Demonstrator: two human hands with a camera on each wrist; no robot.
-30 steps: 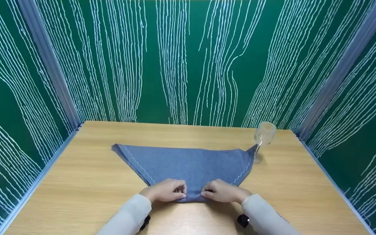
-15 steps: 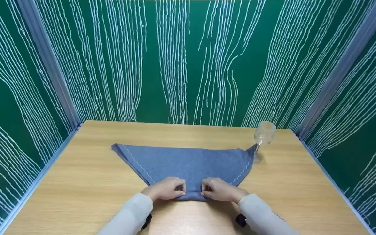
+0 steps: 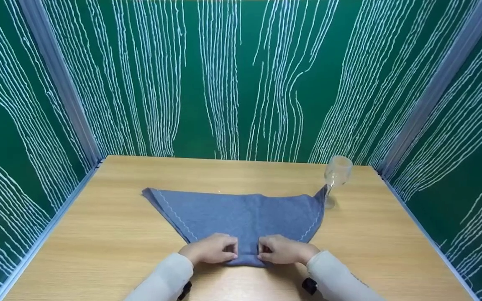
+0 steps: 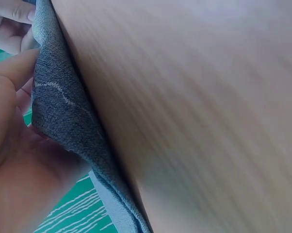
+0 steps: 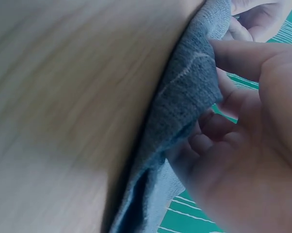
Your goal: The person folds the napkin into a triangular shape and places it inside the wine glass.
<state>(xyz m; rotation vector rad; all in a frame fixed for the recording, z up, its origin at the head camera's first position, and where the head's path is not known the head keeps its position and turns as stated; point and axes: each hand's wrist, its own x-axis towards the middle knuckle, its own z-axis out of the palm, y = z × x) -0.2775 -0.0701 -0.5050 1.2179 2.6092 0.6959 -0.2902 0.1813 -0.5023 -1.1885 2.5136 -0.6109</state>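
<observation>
A blue-grey towel [image 3: 220, 213] with white stitched lines lies folded on the table, wide at its far edge and narrow at the near one. My left hand [image 3: 214, 248] pinches the near folded edge between thumb and curled fingers. A short way to its right, my right hand [image 3: 285, 249] pinches the same edge. Between them a narrow folded strip shows. In the left wrist view, the left thumb presses on the towel edge [image 4: 63, 107]; the right wrist view has the right thumb against the towel [image 5: 185, 92], with the fingers partly behind it.
A clear stemmed glass [image 3: 338, 171] stands by the towel's far right corner, its stem partly behind that corner. The wooden table [image 3: 98, 238] is bounded by green panels [image 3: 191, 104] with white wavy lines and grey corner posts [image 3: 65, 83].
Both hands have come slightly nearer, and the towel has slid a little with them. Its near edge now shows a clearer turned strip, and a faint ridge runs up the middle.
</observation>
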